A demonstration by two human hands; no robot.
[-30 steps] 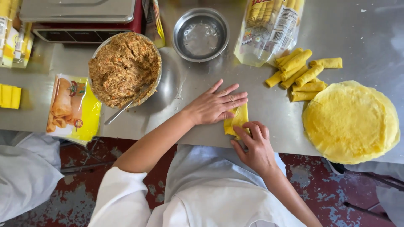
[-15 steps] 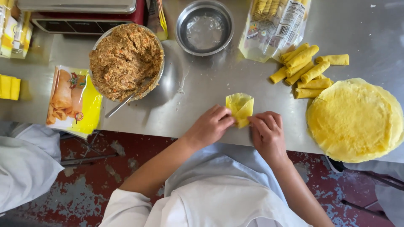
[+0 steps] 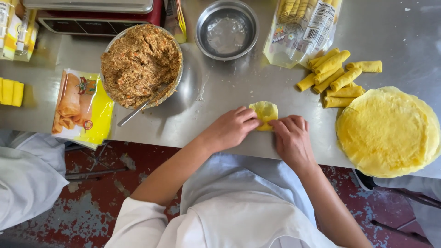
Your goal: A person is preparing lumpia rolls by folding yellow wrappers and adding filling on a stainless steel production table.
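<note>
Yellow wrapper [image 3: 265,111] lies part-rolled on the steel table [image 3: 220,98]; left hand [image 3: 229,128] and right hand [image 3: 290,138] both pinch its near edge.

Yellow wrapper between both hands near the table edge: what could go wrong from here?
1. The yellow wrapper looks thin; fingertips of the left hand and right hand pressing its near edge might tear it.
2. It lies close to the steel table edge, so it could slip off.

Two metal bowls [image 3: 141,64] (one filled, one empty), about eight finished rolls [image 3: 334,76], one wrapper stack [image 3: 388,131], two hands [image 3: 232,127].
</note>
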